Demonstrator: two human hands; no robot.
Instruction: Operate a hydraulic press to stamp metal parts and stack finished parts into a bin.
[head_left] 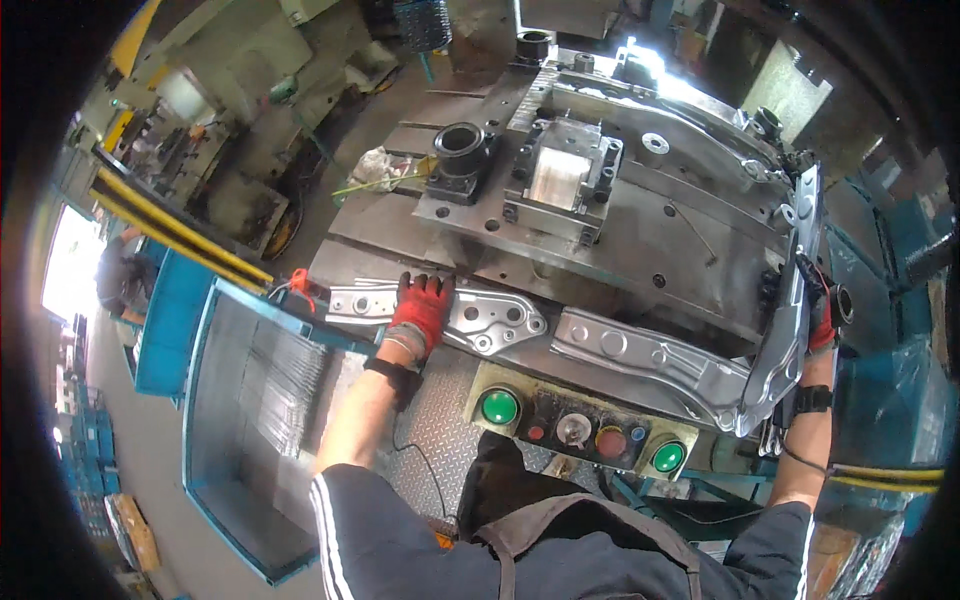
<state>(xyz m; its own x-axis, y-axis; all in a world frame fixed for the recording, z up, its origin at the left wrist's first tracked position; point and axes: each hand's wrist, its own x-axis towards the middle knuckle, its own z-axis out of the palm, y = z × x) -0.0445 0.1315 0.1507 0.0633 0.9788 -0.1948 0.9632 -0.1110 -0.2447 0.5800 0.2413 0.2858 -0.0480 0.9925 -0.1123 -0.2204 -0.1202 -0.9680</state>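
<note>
Partly hidden, partly cropped.
The left hand (423,312) covers part of a flat panel (497,314); a tilted panel (780,350) partly hides the right hand (822,318). Glare (643,66) blots out detail at top; the lower edge crops the apron (545,516).

- left bracket (492,306), middle bracket (635,352): along the machine bed's (375,230) near edge
- right bracket (785,330): along its right edge, reaching the near right corner
- button panel (590,410): before the near edge
- bin (200,350): off the near left corner, stacked parts (285,395) inside
</note>
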